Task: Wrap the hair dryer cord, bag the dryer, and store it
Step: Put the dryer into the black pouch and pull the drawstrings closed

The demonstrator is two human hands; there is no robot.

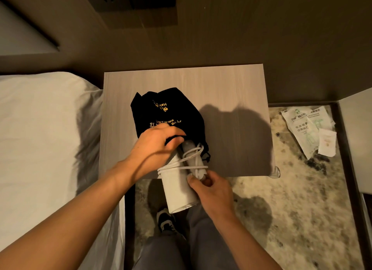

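A white hair dryer [178,186] lies at the front edge of the wooden bedside table [231,88], its barrel jutting past the edge toward me. Its white cord [188,161] is looped around the folded handle and barrel. The far end of the dryer sits inside the mouth of a black drawstring bag [161,110] with gold lettering. My left hand [155,147] grips the rim of the bag's opening. My right hand [211,189] holds the near end of the dryer's handle, by the cord.
A bed with white sheets [40,139] runs along the left. On the patterned carpet at the right lie white paper packets [310,129]. My legs and one dark shoe [167,221] are below the table edge. A dark wall panel [136,0] hangs above.
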